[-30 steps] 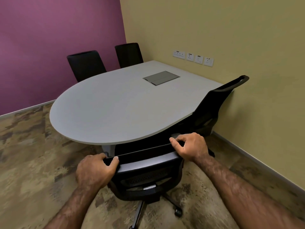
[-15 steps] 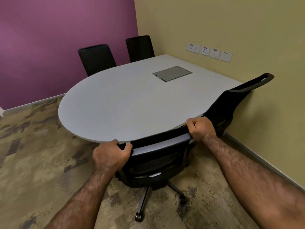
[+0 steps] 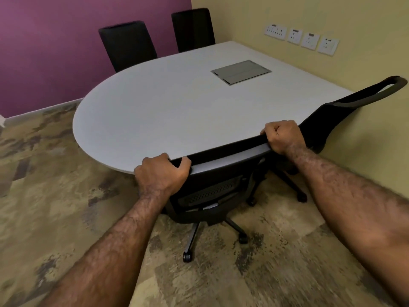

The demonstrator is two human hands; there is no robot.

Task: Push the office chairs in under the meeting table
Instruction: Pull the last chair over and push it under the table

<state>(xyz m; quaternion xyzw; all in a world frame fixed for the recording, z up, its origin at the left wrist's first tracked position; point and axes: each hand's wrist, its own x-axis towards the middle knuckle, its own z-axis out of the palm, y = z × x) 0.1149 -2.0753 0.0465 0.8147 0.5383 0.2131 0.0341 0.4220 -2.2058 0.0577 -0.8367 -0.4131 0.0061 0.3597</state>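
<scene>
A black office chair (image 3: 212,191) stands right in front of me with its backrest top against the near edge of the grey meeting table (image 3: 168,111). My left hand (image 3: 161,173) grips the left end of the backrest's top rail. My right hand (image 3: 283,136) grips the right end of that rail. The seat is hidden under the tabletop; the base and castors show on the carpet. A second black chair (image 3: 345,109) leans at the table's right side, close to the yellow wall. Two more black chairs (image 3: 128,45) (image 3: 192,27) stand at the far side.
A grey cable hatch (image 3: 241,72) is set into the tabletop. Several wall sockets (image 3: 303,38) line the yellow wall on the right. The purple wall closes the far left. Patterned carpet (image 3: 55,196) spreads to the left and behind the chair.
The chair has rolled forward with both hands on its top rail; its backrest, earlier short of the table, now meets the table's edge. I have moved closer too.
</scene>
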